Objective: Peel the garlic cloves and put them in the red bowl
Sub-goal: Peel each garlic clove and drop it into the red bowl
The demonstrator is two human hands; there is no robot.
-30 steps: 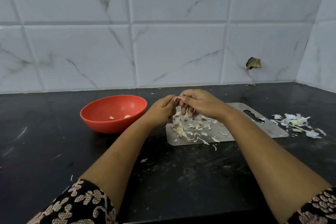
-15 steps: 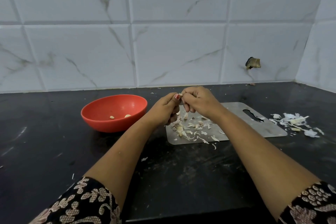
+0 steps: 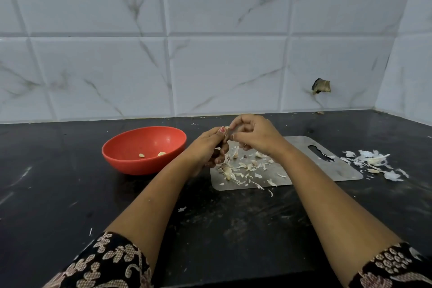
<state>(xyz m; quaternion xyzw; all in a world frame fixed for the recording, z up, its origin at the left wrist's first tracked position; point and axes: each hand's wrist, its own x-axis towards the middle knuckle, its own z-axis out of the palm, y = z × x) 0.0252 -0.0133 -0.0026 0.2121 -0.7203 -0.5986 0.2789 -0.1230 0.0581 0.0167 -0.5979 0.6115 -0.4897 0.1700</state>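
My left hand (image 3: pixel 205 149) and my right hand (image 3: pixel 253 134) meet above the left end of a steel cutting board (image 3: pixel 336 166). Between their fingertips they pinch a small garlic clove (image 3: pixel 228 132), mostly hidden by the fingers. The red bowl (image 3: pixel 121 159) sits on the black counter left of my hands, with two peeled cloves (image 3: pixel 152 154) inside. Loose skins and a few cloves (image 3: pixel 243 168) lie scattered on the board under my hands.
A second heap of white garlic skins (image 3: pixel 374 162) lies on the counter right of the board. The tiled wall runs along the back, with a broken hole (image 3: pixel 321 86) in one tile. The right wall closes the corner.
Both hands have lifted slightly and stay joined on the clove, the fingers working at it. The bowl and board have not moved.
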